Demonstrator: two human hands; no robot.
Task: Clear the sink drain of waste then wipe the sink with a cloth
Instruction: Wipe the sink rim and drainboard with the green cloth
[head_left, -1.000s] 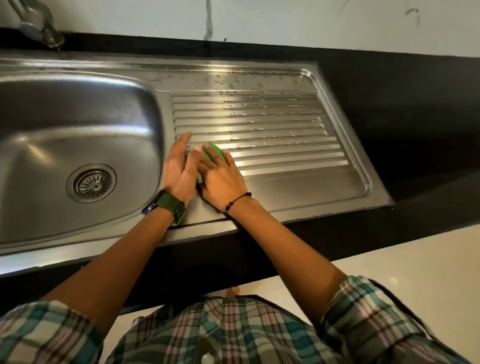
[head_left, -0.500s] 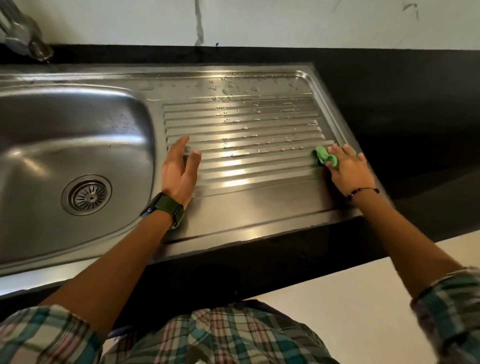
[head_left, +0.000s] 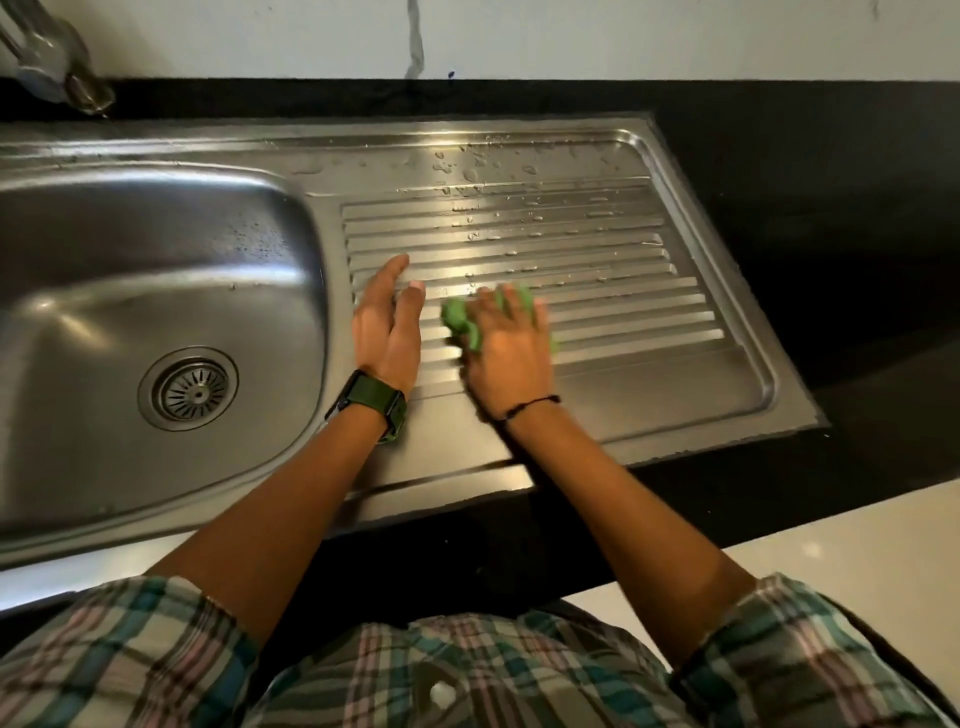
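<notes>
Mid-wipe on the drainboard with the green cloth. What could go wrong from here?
1. Droplets sit on the far ribs beyond the green cloth; that strip may get missed.
2. The right hand is blurred, moving fast toward the resting left hand; it may bump it.

Right hand (head_left: 511, 353) with green cloth (head_left: 460, 319) moves from drainboard's (head_left: 649, 312) 3 o'clock edge back toward 9 o'clock, now just beside left hand (head_left: 387, 325); motion-blurred.
</notes>
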